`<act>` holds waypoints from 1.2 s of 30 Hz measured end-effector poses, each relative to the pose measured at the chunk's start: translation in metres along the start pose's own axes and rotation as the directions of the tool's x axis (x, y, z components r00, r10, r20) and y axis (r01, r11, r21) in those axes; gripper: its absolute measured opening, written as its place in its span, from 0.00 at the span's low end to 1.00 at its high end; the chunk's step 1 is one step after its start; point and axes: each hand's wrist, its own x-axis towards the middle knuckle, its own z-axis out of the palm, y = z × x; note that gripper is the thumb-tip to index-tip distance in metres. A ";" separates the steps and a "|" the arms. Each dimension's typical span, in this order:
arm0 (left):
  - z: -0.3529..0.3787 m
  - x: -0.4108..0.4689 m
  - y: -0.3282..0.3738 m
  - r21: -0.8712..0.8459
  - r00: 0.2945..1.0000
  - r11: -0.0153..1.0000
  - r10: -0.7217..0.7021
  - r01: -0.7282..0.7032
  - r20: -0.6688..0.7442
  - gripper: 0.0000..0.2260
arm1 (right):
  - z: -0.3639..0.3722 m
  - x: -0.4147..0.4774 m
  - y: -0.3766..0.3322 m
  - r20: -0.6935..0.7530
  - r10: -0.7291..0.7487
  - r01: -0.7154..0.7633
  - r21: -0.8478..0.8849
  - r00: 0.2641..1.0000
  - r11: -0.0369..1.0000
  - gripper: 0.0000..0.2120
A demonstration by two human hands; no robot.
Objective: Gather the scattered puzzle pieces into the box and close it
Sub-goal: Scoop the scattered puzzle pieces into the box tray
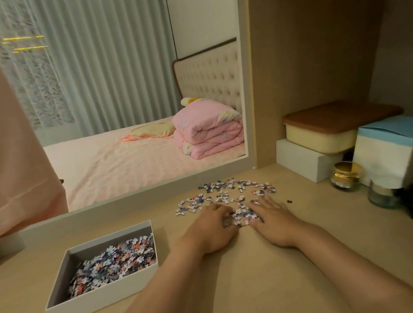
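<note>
Lower left, the open box (100, 299) is already part filled. At centre the left hand (210, 230) curls its fingers into the scattered puzzle pieces (242, 216); the right hand (272, 222) lies flat, fingers spread, herding them. The next move is likely to scoop this heap leftward into the box.

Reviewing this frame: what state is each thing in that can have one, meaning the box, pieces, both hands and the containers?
box: open, no lid in view, partly filled with pieces.
scattered puzzle pieces: loose on the desk, some bunched between the hands.
left hand: fingers bent against the bunch; grip not discernible.
right hand: flat, fingers spread on pieces.
cream container: brown lid on.
gold-topped jar: appears closed.
</note>
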 end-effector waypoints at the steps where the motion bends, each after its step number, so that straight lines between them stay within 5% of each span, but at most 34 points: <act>1: -0.003 0.001 0.000 -0.043 1.000 0.999 0.002 -0.003 -0.024 0.25 | 0.001 0.003 -0.004 -0.003 -0.053 0.053 0.064 0.999 0.996 0.27; 6: -0.018 0.014 -0.009 -0.003 0.974 0.993 -0.117 0.119 -0.195 0.25 | -0.005 0.010 -0.012 -0.171 -0.093 0.163 0.456 0.981 0.875 0.18; 9: -0.017 0.022 -0.024 0.080 0.944 0.942 -0.320 0.326 -0.084 0.30 | -0.016 0.019 0.001 -0.220 -0.043 0.082 0.174 0.975 0.981 0.19; 12: -0.010 0.029 -0.034 0.106 0.909 0.907 -0.414 0.408 0.046 0.36 | -0.021 0.028 0.014 -0.096 0.097 -0.101 -0.041 0.991 0.994 0.28; 15: -0.001 0.037 -0.036 0.126 0.957 0.950 -0.289 0.286 0.007 0.36 | -0.017 0.034 0.017 0.008 0.115 -0.115 -0.020 0.993 0.993 0.32; 19: 0.003 0.045 -0.036 -0.035 0.983 0.996 -0.086 0.081 -0.164 0.24 | -0.010 0.038 0.005 -0.048 -0.082 0.089 0.176 0.995 0.980 0.24; 23: -0.002 0.054 -0.039 -0.123 0.948 0.987 -0.135 0.103 -0.288 0.21 | -0.013 0.042 -0.002 -0.150 -0.135 0.190 0.465 0.980 0.865 0.13; 27: -0.003 0.058 -0.040 0.068 0.992 0.990 -0.121 0.123 -0.038 0.32 | -0.020 0.062 0.011 -0.261 -0.036 0.108 0.270 0.965 0.957 0.17; 31: 0.001 0.054 -0.042 0.070 0.999 0.997 -0.030 0.032 -0.029 0.30 | -0.018 0.075 0.017 -0.029 0.055 -0.054 0.014 0.998 0.998 0.32; 36: -0.009 0.058 -0.036 -0.082 0.987 0.996 0.017 -0.030 -0.158 0.14 | -0.006 0.072 -0.003 -0.132 -0.120 0.150 0.245 0.984 0.958 0.21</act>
